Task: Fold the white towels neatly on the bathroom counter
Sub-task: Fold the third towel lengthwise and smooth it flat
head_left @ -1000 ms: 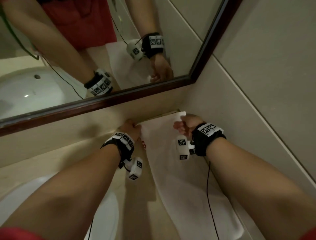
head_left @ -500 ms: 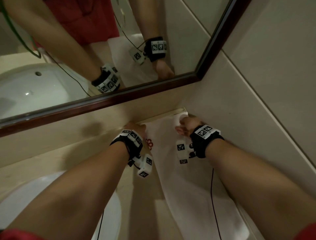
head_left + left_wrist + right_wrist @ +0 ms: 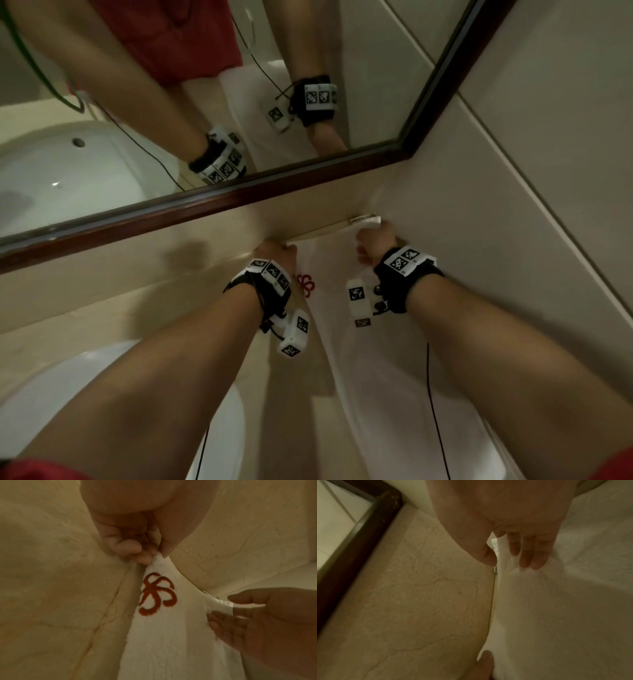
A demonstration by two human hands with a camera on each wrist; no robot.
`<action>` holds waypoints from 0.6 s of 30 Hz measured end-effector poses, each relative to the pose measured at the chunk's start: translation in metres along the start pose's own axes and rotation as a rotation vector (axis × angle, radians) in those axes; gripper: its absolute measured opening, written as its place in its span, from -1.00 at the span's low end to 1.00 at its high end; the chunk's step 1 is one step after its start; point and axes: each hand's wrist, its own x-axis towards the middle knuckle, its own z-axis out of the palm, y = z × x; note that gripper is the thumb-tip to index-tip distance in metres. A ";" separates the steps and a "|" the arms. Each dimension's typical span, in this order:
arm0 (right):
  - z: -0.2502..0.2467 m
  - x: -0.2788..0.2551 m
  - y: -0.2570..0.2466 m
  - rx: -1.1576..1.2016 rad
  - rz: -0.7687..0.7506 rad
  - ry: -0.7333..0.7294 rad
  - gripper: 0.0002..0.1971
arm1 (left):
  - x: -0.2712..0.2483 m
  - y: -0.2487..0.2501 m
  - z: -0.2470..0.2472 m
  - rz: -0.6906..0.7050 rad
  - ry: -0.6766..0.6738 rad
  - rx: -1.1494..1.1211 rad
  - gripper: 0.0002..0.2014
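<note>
White towel spread lengthwise along the counter, far edge up against the back wall under the mirror, red emblem near the left far corner. Left hand pinching that corner, right hand pinching the other by the label. Likely risks: uneven pull skewing the fold, or the near end sliding toward the sink.
</note>
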 end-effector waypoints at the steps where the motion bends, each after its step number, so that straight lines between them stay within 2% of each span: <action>1: 0.002 0.000 0.000 0.007 -0.019 0.017 -0.65 | 0.000 0.001 0.000 0.001 0.002 0.003 -0.66; 3: 0.004 -0.003 0.000 -0.003 -0.045 0.007 -0.53 | 0.000 0.002 0.002 -0.010 -0.012 0.003 -0.70; 5: -0.001 -0.011 0.003 -0.010 -0.063 0.002 -0.33 | -0.004 0.004 0.002 -0.016 -0.021 0.003 -0.82; 7: -0.009 -0.020 0.006 -0.030 -0.086 -0.018 -0.26 | -0.006 0.005 0.003 -0.049 -0.027 0.014 -0.56; 9: -0.018 -0.028 0.010 -0.047 -0.112 -0.053 -0.27 | -0.015 0.008 0.001 -0.049 -0.043 0.036 -0.46; 13: -0.044 -0.053 0.024 -0.136 -0.162 -0.054 -0.35 | -0.040 0.022 0.002 0.040 0.000 0.157 -0.68; 15: -0.057 -0.066 0.031 -0.193 -0.189 -0.048 -0.41 | -0.049 0.031 0.010 0.081 -0.039 0.163 -0.86; 18: -0.077 -0.085 0.045 -0.287 -0.216 -0.019 -0.53 | -0.070 0.044 0.023 0.169 -0.119 0.189 -0.76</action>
